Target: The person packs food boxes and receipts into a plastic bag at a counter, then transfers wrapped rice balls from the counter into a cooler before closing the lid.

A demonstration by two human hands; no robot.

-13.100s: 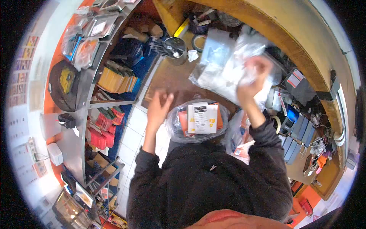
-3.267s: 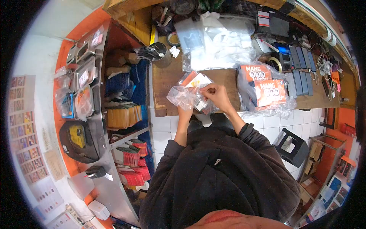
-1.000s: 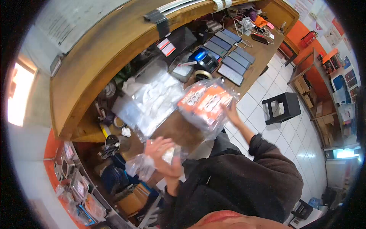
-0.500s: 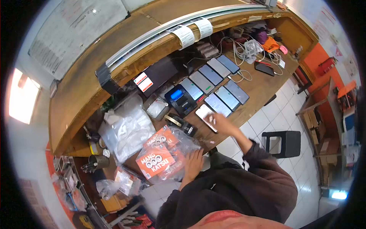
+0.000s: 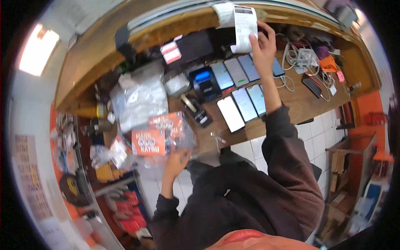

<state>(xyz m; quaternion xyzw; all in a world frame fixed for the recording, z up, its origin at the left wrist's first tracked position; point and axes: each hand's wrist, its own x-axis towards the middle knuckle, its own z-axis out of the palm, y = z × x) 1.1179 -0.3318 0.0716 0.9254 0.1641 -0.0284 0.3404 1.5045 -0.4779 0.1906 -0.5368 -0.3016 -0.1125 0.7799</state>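
My right hand (image 5: 262, 46) is raised to the upper ledge and grips a white printed paper slip (image 5: 244, 27) hanging from it. My left hand (image 5: 177, 160) rests on the near edge of a clear plastic bag of orange packets (image 5: 158, 135) lying on the wooden counter (image 5: 308, 98). Below my right forearm lie several phones (image 5: 243, 104) in rows, screens up.
A small black and blue printer (image 5: 204, 83) and a tape dispenser (image 5: 193, 108) sit beside the phones. Clear bags with white contents (image 5: 139, 98) lie at the left. Cables and chargers (image 5: 308, 60) crowd the right end. Shelves with packets (image 5: 121, 204) stand at lower left.
My right hand has left the phones and risen to the paper slip on the ledge. My left hand stays on the bag of orange packets.
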